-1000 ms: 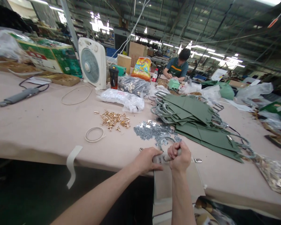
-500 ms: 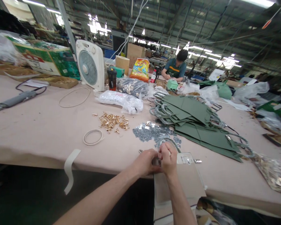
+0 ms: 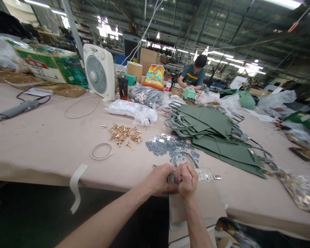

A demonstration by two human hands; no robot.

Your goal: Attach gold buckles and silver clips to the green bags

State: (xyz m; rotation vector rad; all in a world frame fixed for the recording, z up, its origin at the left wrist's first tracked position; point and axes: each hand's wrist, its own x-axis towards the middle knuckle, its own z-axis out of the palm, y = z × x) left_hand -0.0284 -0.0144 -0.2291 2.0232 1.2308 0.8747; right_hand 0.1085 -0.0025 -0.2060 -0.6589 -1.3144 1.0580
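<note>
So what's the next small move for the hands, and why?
Probably part the left hand and right hand slightly to inspect the rope handle: the loop runs into their grip, so whatever they're working on there is hidden, and the tan bag panel lies directly beneath.

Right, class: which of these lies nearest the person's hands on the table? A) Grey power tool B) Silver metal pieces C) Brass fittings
B: the silver metal pieces lie just beyond the left hand and right hand, while the brass fittings sit farther off.
</note>
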